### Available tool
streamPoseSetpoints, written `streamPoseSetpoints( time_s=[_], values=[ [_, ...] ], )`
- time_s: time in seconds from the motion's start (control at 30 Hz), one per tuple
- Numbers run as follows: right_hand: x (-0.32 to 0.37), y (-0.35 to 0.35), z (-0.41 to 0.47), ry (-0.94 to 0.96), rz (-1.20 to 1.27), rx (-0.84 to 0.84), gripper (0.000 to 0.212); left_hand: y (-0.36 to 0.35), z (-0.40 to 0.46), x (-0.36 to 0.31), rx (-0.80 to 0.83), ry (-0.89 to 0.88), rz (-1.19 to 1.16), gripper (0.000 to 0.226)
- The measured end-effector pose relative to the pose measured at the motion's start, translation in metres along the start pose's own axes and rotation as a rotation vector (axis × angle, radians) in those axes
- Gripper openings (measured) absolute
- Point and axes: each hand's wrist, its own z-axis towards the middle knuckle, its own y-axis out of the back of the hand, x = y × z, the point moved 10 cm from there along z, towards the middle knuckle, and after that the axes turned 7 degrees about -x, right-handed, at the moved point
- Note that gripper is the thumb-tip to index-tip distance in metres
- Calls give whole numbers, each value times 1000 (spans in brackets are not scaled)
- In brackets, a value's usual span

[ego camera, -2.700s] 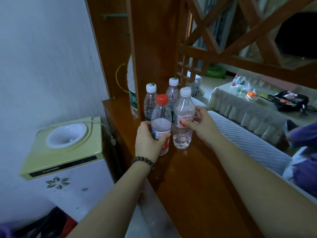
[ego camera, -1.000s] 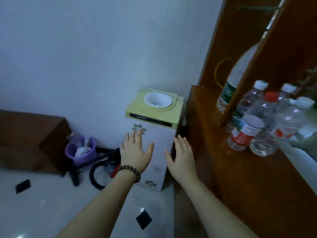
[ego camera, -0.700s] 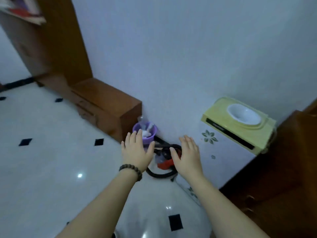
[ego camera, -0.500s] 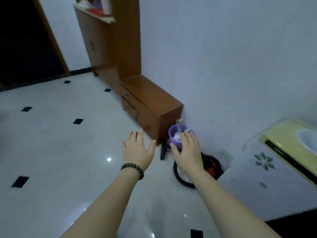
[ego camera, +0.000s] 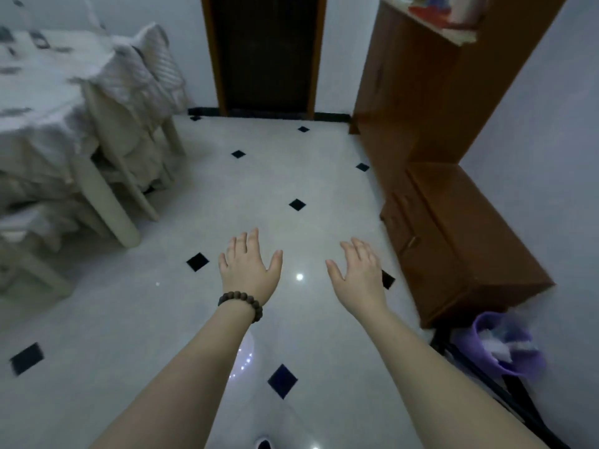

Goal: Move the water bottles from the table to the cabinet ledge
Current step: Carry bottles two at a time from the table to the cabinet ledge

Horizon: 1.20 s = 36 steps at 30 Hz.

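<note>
- Head view: left hand and right hand out over tiled floor, palms down, fingers spread, holding nothing.
- Water bottles out of frame.
- Cloth-covered table far left, wooden cabinet right.

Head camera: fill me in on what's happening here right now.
A person is mid-walk across a white tiled floor with both hands out front and holding nothing. The left hand, with a bead bracelet at the wrist, and the right hand are open, palms down. No water bottles are in view. A cloth-covered table with chairs sits to the left, a low wooden cabinet runs along the right wall, and a dark doorway lies ahead.
</note>
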Motion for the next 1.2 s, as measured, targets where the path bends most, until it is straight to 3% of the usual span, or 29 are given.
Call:
streamPoseSetpoints(
  time_s=[0.13, 0.5, 0.83, 1.2],
  values=[
    [56, -52, 53, 105, 0, 51, 54, 24, 51, 68, -77, 99, 80, 65],
    [180, -171, 187, 285, 51, 142, 52, 46, 174, 184, -160, 299, 218, 67],
    [285, -273, 383, 417, 81, 229, 50, 45, 373, 245, -188, 423, 279, 70],
    [461, -378, 517, 635, 137, 329, 52, 91, 510, 352, -312, 660, 263, 71]
  ],
)
